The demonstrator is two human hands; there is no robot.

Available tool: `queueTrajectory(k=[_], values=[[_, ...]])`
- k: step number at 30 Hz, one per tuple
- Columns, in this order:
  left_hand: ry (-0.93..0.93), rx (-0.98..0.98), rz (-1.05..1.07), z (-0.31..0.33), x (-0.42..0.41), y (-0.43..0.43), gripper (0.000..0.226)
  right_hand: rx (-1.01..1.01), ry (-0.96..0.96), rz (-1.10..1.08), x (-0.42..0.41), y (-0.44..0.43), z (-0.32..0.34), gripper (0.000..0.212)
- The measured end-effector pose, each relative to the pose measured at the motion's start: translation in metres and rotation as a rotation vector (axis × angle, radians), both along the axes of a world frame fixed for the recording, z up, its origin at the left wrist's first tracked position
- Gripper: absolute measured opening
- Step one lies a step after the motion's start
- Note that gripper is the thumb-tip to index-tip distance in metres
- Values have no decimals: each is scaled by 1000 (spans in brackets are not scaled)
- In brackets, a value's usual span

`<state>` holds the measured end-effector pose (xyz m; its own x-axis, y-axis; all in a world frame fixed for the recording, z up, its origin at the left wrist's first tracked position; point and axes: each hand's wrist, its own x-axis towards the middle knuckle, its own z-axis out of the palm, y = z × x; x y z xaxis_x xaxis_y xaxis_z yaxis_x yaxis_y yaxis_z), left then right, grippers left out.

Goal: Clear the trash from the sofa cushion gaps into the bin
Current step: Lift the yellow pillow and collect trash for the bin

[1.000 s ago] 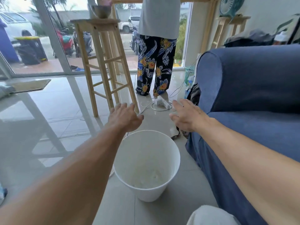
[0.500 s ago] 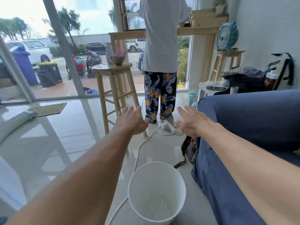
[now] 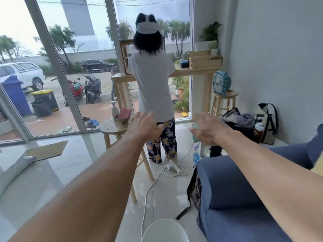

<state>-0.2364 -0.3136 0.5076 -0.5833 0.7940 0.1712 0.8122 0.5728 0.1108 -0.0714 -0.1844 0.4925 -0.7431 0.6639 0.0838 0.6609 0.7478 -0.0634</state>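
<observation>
The white bin (image 3: 164, 230) stands on the tiled floor at the bottom edge, only its rim in view. To its right is the blue sofa (image 3: 232, 198), of which I see an armrest and part of the seat. No trash shows in this view. Both my arms stretch forward at chest height. My left hand (image 3: 144, 127) hangs in the air with relaxed fingers, holding nothing. My right hand (image 3: 208, 129) is also spread and empty, above the sofa's armrest.
A person (image 3: 153, 88) stands with their back to me at a wooden counter by the window. A wooden stool (image 3: 111, 128) with a bowl is left of them. A white cable and power strip (image 3: 172, 167) lie on the floor. Bags (image 3: 194, 187) lean against the sofa.
The view has tilted up, so the bin slid to the bottom edge and the standing person's head came into view. Both hands stay outstretched and empty.
</observation>
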Motion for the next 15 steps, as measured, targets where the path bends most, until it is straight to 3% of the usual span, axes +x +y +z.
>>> queueTrajectory(k=[7, 15], values=[[1, 17, -104, 96, 52, 30, 67, 11, 19, -115, 64, 10, 105, 61], [10, 44, -327, 134, 101, 95, 70, 48, 34, -346, 136, 28, 144, 63]])
